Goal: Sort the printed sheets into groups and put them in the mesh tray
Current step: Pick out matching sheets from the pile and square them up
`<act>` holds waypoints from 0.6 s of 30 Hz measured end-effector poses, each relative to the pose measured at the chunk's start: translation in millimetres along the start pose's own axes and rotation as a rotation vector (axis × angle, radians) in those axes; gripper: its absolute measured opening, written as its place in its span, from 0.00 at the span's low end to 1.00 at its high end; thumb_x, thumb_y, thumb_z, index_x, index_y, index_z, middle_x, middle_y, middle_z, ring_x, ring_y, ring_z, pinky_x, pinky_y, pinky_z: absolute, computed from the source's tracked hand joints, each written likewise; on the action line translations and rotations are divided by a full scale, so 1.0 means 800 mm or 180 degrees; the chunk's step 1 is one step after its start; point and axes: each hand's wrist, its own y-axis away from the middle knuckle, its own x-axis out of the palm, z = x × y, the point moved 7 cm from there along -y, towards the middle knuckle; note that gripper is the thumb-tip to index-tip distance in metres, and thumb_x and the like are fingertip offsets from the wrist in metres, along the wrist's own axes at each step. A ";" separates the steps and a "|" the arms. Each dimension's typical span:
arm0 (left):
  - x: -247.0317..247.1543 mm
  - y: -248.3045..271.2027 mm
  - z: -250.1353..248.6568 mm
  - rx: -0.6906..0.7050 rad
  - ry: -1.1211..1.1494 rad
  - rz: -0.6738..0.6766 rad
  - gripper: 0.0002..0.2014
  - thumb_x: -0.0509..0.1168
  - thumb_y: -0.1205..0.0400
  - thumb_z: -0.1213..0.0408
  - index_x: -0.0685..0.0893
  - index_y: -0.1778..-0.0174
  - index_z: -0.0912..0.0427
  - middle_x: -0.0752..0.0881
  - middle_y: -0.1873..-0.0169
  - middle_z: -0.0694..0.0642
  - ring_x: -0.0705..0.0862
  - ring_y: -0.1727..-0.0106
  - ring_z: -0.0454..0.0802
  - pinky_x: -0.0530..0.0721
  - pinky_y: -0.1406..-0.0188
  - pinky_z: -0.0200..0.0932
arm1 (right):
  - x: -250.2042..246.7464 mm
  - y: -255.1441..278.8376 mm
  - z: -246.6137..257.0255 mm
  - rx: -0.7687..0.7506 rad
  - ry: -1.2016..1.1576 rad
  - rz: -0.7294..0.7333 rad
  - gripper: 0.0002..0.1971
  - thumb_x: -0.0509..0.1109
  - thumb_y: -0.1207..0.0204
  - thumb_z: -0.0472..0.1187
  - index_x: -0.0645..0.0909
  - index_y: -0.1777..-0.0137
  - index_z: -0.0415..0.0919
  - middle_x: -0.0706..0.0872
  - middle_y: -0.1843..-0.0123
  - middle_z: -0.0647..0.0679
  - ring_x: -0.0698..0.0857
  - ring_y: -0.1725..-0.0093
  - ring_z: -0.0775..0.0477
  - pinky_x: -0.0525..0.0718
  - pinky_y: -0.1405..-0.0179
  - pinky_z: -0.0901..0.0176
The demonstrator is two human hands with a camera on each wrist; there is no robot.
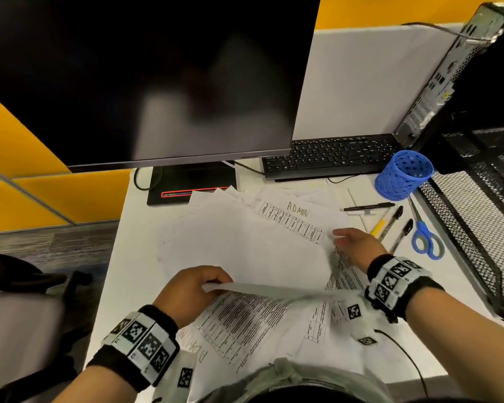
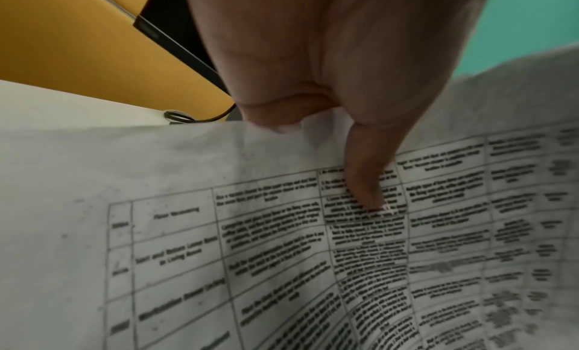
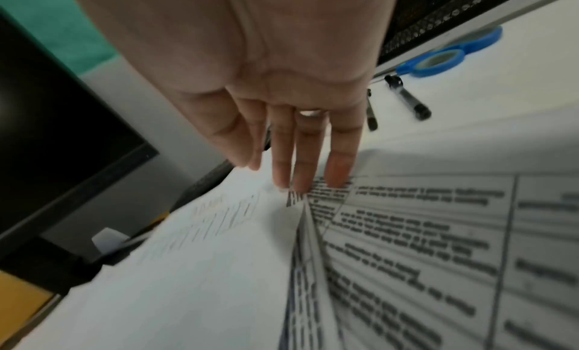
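Several printed sheets (image 1: 274,251) lie fanned over the desk, one marked "ADMIN" (image 1: 298,212). My left hand (image 1: 195,289) pinches the near edge of a lifted sheet (image 1: 262,257), whose blank back faces up; in the left wrist view one finger (image 2: 366,182) lies on its printed table side (image 2: 282,244). My right hand (image 1: 355,247) is flat, with straight fingers (image 3: 301,162) touching the sheets' right corner (image 3: 313,196). The black mesh tray (image 1: 477,222) stands at the right desk edge.
A dark monitor (image 1: 146,82) and black keyboard (image 1: 329,157) stand behind the paper. A blue mesh cup (image 1: 403,174), several pens (image 1: 390,221) and blue scissors (image 1: 426,239) lie between the sheets and the tray. A computer tower (image 1: 454,68) stands at the far right.
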 end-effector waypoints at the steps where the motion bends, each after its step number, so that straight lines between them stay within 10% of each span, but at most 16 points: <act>1: 0.001 0.003 0.002 -0.0022 0.0065 0.0020 0.21 0.63 0.26 0.80 0.88 0.66 0.45 0.90 0.62 0.40 0.85 0.61 0.34 0.78 0.62 0.26 | 0.007 -0.003 -0.003 0.0112 0.0207 -0.0072 0.14 0.68 0.24 0.37 0.80 0.38 0.44 0.86 0.40 0.41 0.82 0.47 0.43 0.78 0.51 0.57; 5: -0.002 0.012 0.006 -0.0192 0.0159 -0.0002 0.14 0.68 0.24 0.69 0.87 0.63 0.41 0.89 0.67 0.39 0.83 0.65 0.35 0.77 0.65 0.29 | 0.056 0.002 0.006 0.0227 0.1053 0.0466 0.30 0.77 0.31 0.46 0.72 0.30 0.42 0.80 0.37 0.43 0.79 0.34 0.41 0.75 0.40 0.58; 12: -0.042 0.015 -0.005 -0.0404 -0.0022 -0.0588 0.02 0.65 0.20 0.58 0.83 0.56 0.47 0.89 0.61 0.51 0.85 0.56 0.48 0.81 0.54 0.48 | 0.035 0.026 0.051 -0.0414 0.1697 0.0326 0.13 0.64 0.22 0.37 0.83 0.41 0.37 0.85 0.40 0.38 0.81 0.35 0.38 0.75 0.41 0.60; 15: -0.064 0.006 -0.023 0.0224 -0.0769 -0.0757 0.09 0.63 0.20 0.52 0.85 0.60 0.50 0.86 0.65 0.45 0.80 0.59 0.44 0.74 0.60 0.48 | 0.000 0.039 0.081 -0.0611 0.1601 0.0183 0.15 0.66 0.23 0.38 0.82 0.37 0.39 0.87 0.44 0.41 0.83 0.37 0.40 0.76 0.53 0.65; 18: -0.074 0.003 -0.056 0.1088 -0.1721 -0.1022 0.14 0.61 0.26 0.44 0.90 0.60 0.44 0.86 0.43 0.45 0.72 0.36 0.45 0.63 0.36 0.42 | -0.018 0.049 0.103 -0.1011 0.1952 0.0295 0.16 0.67 0.23 0.40 0.82 0.36 0.41 0.86 0.39 0.45 0.81 0.35 0.43 0.71 0.44 0.64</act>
